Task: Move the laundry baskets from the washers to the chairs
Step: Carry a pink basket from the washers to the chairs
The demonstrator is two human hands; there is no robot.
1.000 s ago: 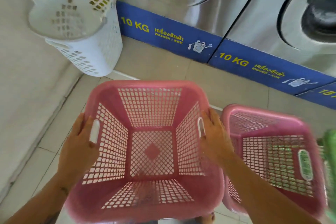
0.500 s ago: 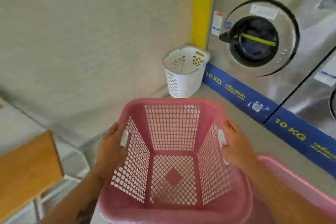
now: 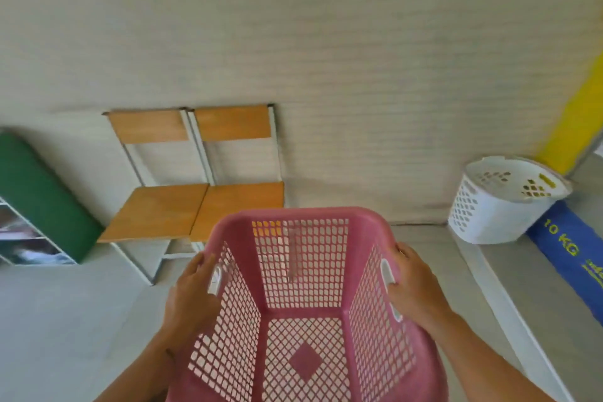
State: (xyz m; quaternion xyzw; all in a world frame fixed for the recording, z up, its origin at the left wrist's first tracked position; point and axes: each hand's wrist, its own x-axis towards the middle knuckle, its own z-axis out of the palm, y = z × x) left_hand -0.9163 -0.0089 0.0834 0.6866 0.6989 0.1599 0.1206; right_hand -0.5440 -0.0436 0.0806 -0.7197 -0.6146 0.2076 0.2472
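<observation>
Hands grip one pink laundry basket (image 3: 306,313) by its two opposite side walls. The left hand (image 3: 192,297) is closed around the basket's left rim at the white handle slot (image 3: 215,279), with the fingers laid over the outside and the thumb at the rim. The right hand (image 3: 412,287) is closed around the right rim in the same way, with the thumb beside the right handle slot (image 3: 386,272). Both forearms extend from the lower edge of the view. The basket is held clear of the floor, open side up, and is empty; its lattice bottom and walls are visible throughout.

Two wooden chairs (image 3: 195,202) with metal frames stand side by side against the beige wall (image 3: 326,59), directly beyond the basket's far rim. Both seats are bare. The basket's far wall overlaps the front right corner of the right-hand seat in the view.

A white laundry basket (image 3: 499,202) stands on the raised ledge (image 3: 522,287) at the right, next to a blue washer panel (image 3: 567,254) marked "10 KG". A yellow strip (image 3: 580,114) runs up the wall above it. A green-topped shelf unit (image 3: 39,199) stands at the left, just beside the chairs. The tiled floor between basket and chairs is unobstructed.
</observation>
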